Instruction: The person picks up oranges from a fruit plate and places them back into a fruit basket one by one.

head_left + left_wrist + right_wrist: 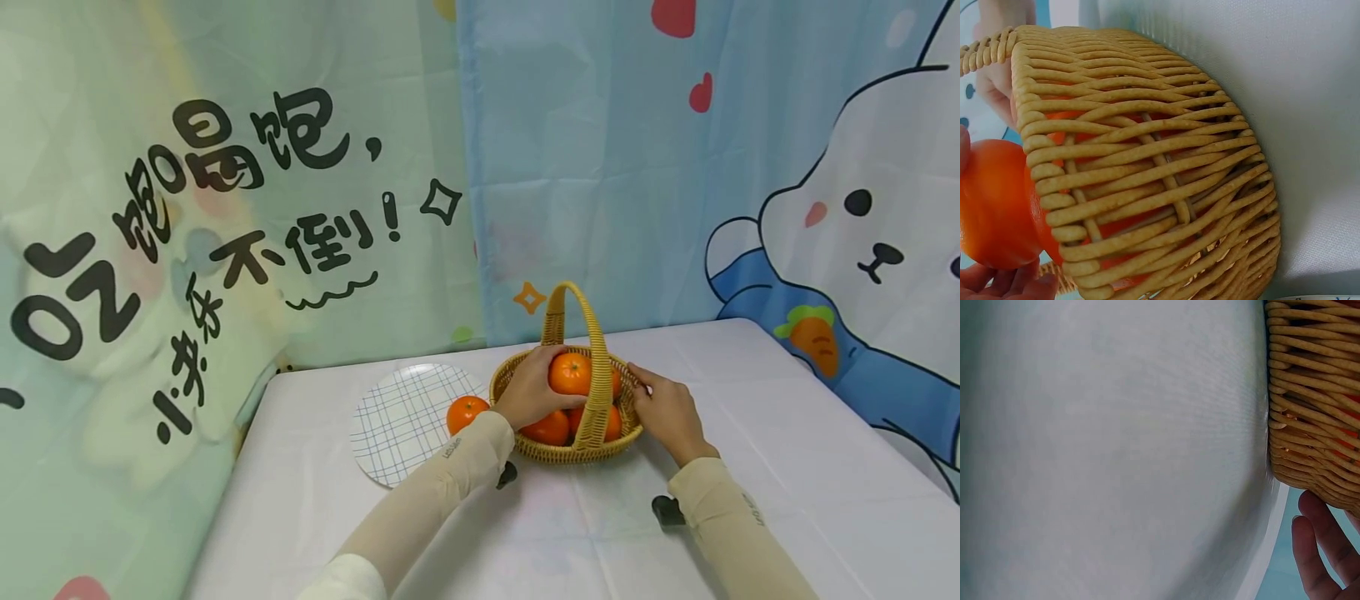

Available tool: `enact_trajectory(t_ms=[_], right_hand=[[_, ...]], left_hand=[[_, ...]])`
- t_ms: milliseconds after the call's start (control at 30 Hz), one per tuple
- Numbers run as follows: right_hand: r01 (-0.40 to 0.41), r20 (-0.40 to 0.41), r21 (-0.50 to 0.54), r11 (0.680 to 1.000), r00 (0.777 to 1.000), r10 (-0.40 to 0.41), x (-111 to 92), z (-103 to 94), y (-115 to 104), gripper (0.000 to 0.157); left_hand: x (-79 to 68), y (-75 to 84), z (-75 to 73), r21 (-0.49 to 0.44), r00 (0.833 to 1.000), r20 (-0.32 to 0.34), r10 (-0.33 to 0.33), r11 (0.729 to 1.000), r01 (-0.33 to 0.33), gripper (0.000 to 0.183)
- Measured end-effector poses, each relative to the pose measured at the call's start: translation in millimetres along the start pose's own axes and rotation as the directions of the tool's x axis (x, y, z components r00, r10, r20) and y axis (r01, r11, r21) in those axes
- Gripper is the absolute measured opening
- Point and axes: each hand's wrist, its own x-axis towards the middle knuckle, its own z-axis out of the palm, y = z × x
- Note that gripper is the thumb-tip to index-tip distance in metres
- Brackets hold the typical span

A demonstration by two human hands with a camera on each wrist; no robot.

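A woven wicker basket (546,452) with a tall arched handle stands on the table, several oranges inside. My left hand (529,392) reaches in from the left and grips the topmost orange (570,372), thumb in front and fingers behind. In the left wrist view that orange (999,203) bulges past the rim, between fingertips (1007,284) and the hand's other side. At the basket's right end, my right hand (671,415) pinches the rim. The right wrist view has its fingers (1329,531) against the outside of the weave (1313,425).
Left of the basket lies a round white plate (401,421) with a blue grid pattern. One orange (467,412) sits on its right side, close to my left wrist. A white cloth covers the table (795,467); printed curtains (585,167) hang behind it.
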Motion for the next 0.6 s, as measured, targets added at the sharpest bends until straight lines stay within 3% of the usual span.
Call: enact_trajectory(t_ms=[300, 600], right_hand=[[0.022, -0.019, 0.003, 1.000, 1.000, -0.022, -0.2, -0.2, 2.0, 0.044], [0.036, -0.030, 0.008, 0.999, 0.999, -0.036, -0.6, -0.8, 3.5, 0.044]], left_hand=[[-0.4, 0.5, -1.0, 0.019, 1.000, -0.005, 0.021, 1.000, -0.020, 0.075], [-2.9, -5.2, -6.9, 0.007, 1.000, -0.022, -0.010, 1.000, 0.010, 0.074]])
